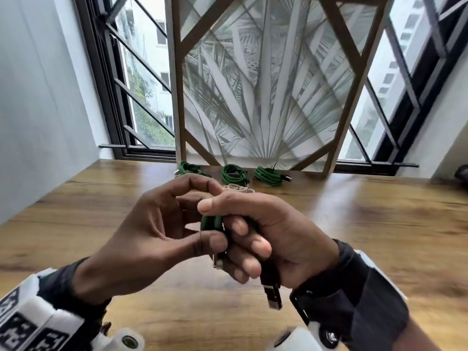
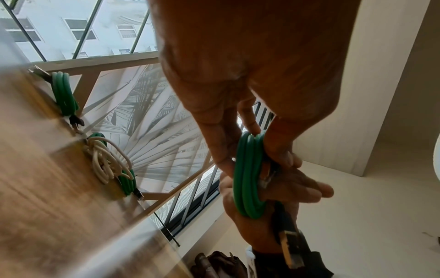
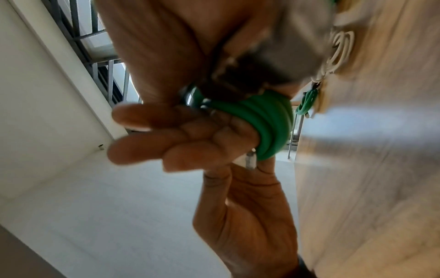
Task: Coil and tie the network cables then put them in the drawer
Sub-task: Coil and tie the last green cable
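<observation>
A wooden worktop (image 1: 354, 224) fills the lower part of the head view and runs back to a barred window (image 1: 141, 84). A tall framed panel (image 1: 266, 79) printed with palm fronds stands at the worktop's far edge, in front of the window.

Above the middle of the worktop, both hands meet around one green coil (image 1: 211, 222). The right hand (image 1: 273, 234) is curled round the coil, its thumb laid over the top and its fingers wrapped underneath. A black plug (image 1: 272, 291) with a metal tip hangs down from that fist. The left hand (image 1: 157, 231) pinches the near side of the coil between thumb and fingers, and a second, clear plug (image 1: 218, 262) shows just below its thumb. In the left wrist view the coil (image 2: 248, 176) shows as several loops stacked side by side, gripped from both sides. In the right wrist view the loops (image 3: 269, 124) are wound round the fingers.

Three more green coils lie in a row near the foot of the panel: the left coil (image 1: 188, 168), the middle coil (image 1: 233, 173) and the right coil (image 1: 268, 174). A white cable (image 1: 238, 189) lies in a loose bundle just in front of the middle coil, partly hidden by the hands.

Both wrists wear dark straps, with camera mounts at the bottom edge.
</observation>
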Demonstrator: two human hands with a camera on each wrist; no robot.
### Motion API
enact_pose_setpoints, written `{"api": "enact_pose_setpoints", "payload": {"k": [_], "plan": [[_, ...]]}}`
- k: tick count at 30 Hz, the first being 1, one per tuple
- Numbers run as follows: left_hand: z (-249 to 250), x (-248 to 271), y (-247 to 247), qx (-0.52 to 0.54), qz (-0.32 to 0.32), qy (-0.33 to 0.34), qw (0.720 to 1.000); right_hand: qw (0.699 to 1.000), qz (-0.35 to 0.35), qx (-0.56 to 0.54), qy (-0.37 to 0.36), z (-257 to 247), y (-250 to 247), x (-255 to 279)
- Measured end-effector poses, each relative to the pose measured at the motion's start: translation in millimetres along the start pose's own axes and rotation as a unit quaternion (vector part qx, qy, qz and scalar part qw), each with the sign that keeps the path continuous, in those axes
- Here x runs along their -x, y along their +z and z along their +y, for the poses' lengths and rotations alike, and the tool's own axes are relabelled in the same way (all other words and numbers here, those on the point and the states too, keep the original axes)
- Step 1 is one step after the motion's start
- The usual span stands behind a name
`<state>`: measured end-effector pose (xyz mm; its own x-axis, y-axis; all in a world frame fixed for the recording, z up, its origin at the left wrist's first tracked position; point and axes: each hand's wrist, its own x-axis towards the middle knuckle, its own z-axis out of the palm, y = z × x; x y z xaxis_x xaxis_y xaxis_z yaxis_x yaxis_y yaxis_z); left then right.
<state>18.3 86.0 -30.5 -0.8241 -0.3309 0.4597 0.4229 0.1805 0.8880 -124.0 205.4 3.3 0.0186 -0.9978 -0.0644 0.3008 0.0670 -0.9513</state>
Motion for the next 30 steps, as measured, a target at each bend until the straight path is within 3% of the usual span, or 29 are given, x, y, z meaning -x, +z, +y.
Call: {"api": "enact_pose_setpoints", "payload": {"k": [8,12,22,30], "plan": [[0.7,-1.1,5.5,-0.03,0.068,0.041,0.996,0.986,0.106,0.067,-0.113,6.9,10.9,2.6],[3.3,-0.5,6.8,-0.073,0.095,0.055,0.991,0.96,0.165,0.153,-0.165,8.1,4.6,3.4],[12.0,-1.4,-4.2,-0.153,0.137,0.026,0.978,0.978,0.067,0.118,-0.156,11.2,-9.7,-6.4],[12.5,-0.8,-2.5,-0.214,0.169,0.007,0.962,0.939,0.107,0.249,-0.213,22.1,-12.2,-17.2]]}}
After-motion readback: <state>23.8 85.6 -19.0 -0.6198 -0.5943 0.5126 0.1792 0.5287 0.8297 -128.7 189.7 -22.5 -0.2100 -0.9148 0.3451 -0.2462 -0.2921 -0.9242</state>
